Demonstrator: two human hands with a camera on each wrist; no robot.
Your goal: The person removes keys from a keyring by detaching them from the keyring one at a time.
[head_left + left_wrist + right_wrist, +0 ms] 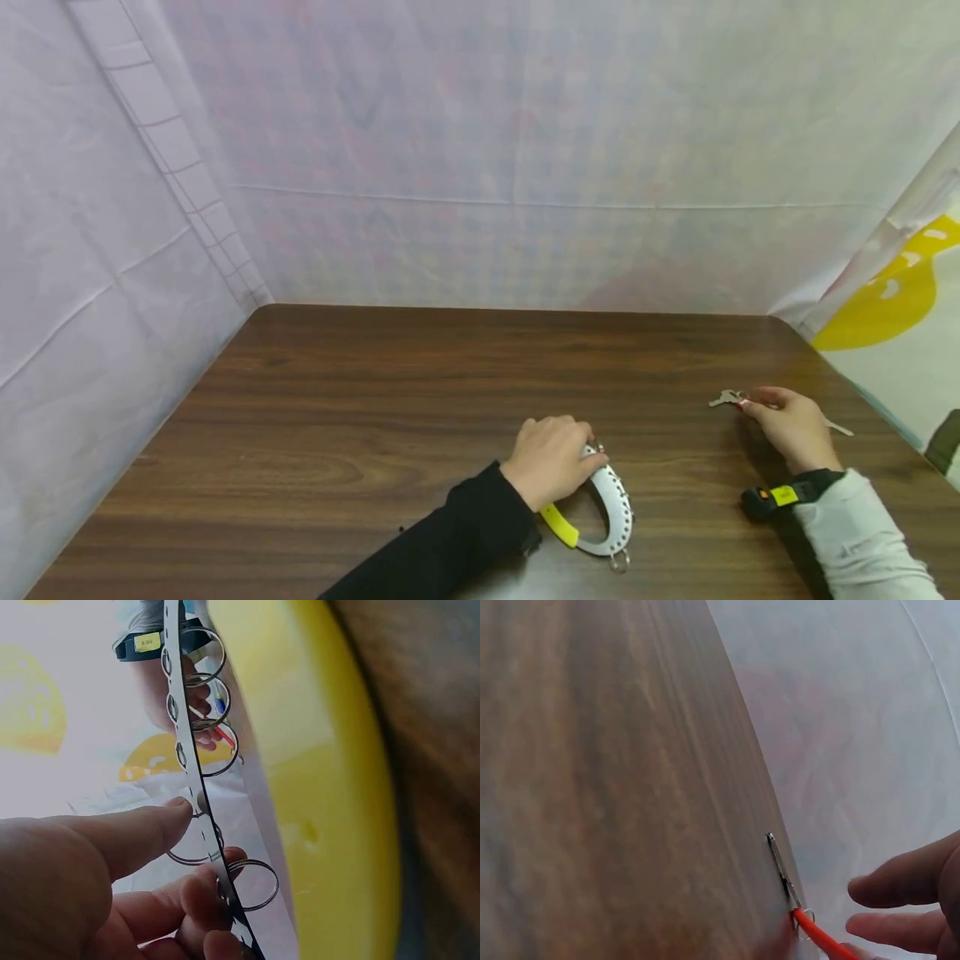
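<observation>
My left hand [551,458] grips a big white horseshoe-shaped key ring holder [617,504] with a yellow handle [558,527]. In the left wrist view, the thumb and fingers pinch its thin metal plate [196,769]. Several small split rings [255,885] hang through holes along that plate. Farther right, my right hand [797,427] pinches a bunch of keys by a red tag [742,403]. One silver key [724,397] points left past the fingertips and a long metal piece [838,427] sticks out on the right. The right wrist view shows a key [778,859] beside the orange-red tag [821,935].
Both hands are over a brown wood-grain table [337,400]. Pale cloth sheets [525,167] hang behind it and along the left. On the right is a white sheet with a yellow print [885,312]. A dark device [783,495] is strapped to the right wrist.
</observation>
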